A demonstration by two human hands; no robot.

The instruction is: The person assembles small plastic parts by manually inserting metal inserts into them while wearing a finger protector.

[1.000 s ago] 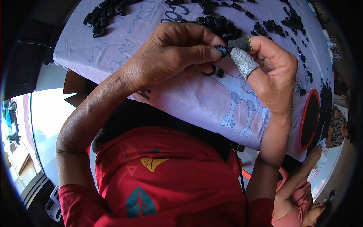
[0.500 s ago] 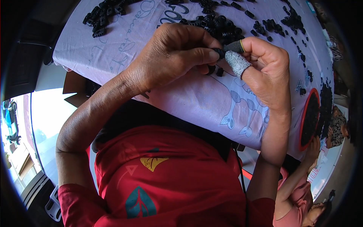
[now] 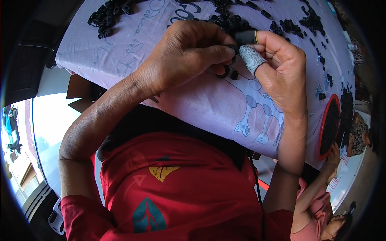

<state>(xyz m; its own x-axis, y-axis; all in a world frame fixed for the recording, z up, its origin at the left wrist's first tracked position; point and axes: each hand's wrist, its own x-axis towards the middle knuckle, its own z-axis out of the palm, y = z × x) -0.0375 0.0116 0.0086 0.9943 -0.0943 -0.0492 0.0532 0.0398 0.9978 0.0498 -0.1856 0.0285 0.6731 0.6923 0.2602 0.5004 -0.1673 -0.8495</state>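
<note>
My left hand (image 3: 185, 56) is closed in a pinch on a small black plastic part (image 3: 233, 48), mostly hidden by thumb and fingers. My right hand (image 3: 283, 70) meets it from the other side, thumb and index finger closed at the same part. A grey fabric cover (image 3: 252, 59) wraps my right thumb, and a dark cover (image 3: 245, 37) with a yellow edge is on the index finger. Just below the fingertips, a small black piece (image 3: 234, 75) rests on the cloth. Behind my hands lies a pile of black ribbed parts (image 3: 231, 23).
A printed lilac cloth (image 3: 189, 106) covers the table. More black parts (image 3: 108, 18) lie heaped at the far left, others (image 3: 291, 27) scattered at the far right. A red-rimmed round container (image 3: 321, 150) holds dark pieces at the right edge, where another person's hand (image 3: 333, 158) reaches.
My right index finger has risen and moved slightly left over the black part. Both hands have shifted a little; the part stays between them.
</note>
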